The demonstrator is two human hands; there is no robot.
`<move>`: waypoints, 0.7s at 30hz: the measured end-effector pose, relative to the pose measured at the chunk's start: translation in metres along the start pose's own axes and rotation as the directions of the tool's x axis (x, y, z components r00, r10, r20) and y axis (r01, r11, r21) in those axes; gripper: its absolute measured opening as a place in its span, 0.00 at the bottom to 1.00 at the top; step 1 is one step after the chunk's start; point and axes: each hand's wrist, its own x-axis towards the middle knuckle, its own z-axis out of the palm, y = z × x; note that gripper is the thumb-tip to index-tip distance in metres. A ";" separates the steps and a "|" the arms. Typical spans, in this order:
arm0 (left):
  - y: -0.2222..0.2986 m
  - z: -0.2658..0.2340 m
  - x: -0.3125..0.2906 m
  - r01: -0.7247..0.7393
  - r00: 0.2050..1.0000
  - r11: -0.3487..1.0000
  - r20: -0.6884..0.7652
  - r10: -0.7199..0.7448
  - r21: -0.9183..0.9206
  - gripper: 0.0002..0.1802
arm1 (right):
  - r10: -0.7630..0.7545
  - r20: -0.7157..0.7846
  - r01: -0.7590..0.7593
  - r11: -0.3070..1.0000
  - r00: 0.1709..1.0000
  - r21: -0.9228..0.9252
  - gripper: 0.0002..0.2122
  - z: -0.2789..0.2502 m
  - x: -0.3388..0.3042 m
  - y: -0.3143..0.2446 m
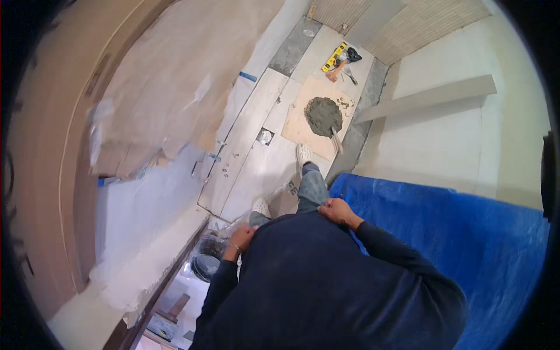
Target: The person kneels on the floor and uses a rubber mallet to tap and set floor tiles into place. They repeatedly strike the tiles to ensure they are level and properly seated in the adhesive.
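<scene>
My right hand is closed, its fingertips pinching the grey-blue trousers at my right thigh. On the other side my left hand is curled shut by my left thigh, beside the hem of my dark sweater. What its fingers hold, if anything, is hidden. Ahead of my right shoe lies a square board with a heap of wet grey mortar on it. A trowel rests at the heap's near edge, its handle toward me.
Beyond the board lie a yellow spirit level and an orange-handled tool. A small drain opening sits in the tiled floor. A long plank leans at the right, above blue sheeting. A black bucket stands at the lower left.
</scene>
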 end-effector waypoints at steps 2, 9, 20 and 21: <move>0.001 0.023 0.011 0.018 0.998 1.000 0.068 -0.017 -0.008 0.31 | -0.026 0.076 0.031 0.997 0.997 -0.073 0.23 -0.020 0.006 0.000; 0.111 0.008 0.041 0.210 0.943 0.964 0.226 -0.244 0.164 0.28 | -0.274 0.588 0.411 0.905 0.761 -0.111 0.23 -0.141 0.195 0.037; 0.198 -0.037 0.325 0.370 0.928 0.917 0.092 -0.360 -0.148 0.26 | 0.127 -0.146 -0.149 0.976 0.981 -0.156 0.22 -0.242 0.726 0.255; 0.191 -0.034 0.359 0.370 0.929 0.914 0.054 -0.366 -0.164 0.26 | 0.171 -0.269 -0.210 0.970 0.948 -0.121 0.23 -0.247 0.763 0.268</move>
